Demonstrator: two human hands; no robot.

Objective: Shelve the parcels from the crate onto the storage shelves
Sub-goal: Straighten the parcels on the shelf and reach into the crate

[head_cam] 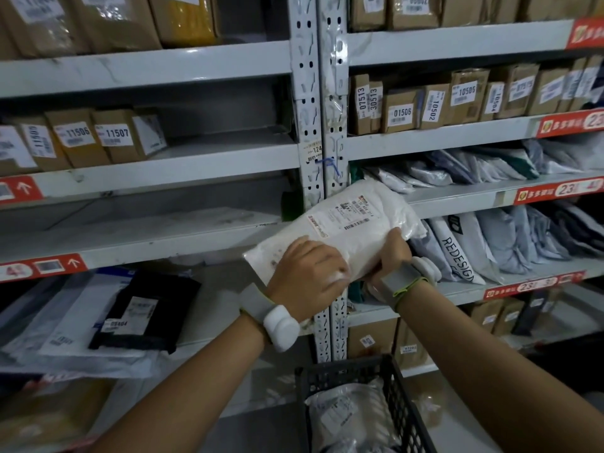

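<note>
While the left hand (305, 266) and right hand (392, 253) both gripped a white parcel (346, 220) held in front of the shelves (196, 232), not yet placed, a second parcel (346, 416) lay in the crate (400, 390), so shelving seemed unfinished

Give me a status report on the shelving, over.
Left hand grips white parcel at near end, right hand at its right edge. Parcel not yet shelved, held before shelf upright. Crate holds another bagged parcel.

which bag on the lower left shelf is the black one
The black bag lying on top of the pale bags, bearing a white label.
</note>
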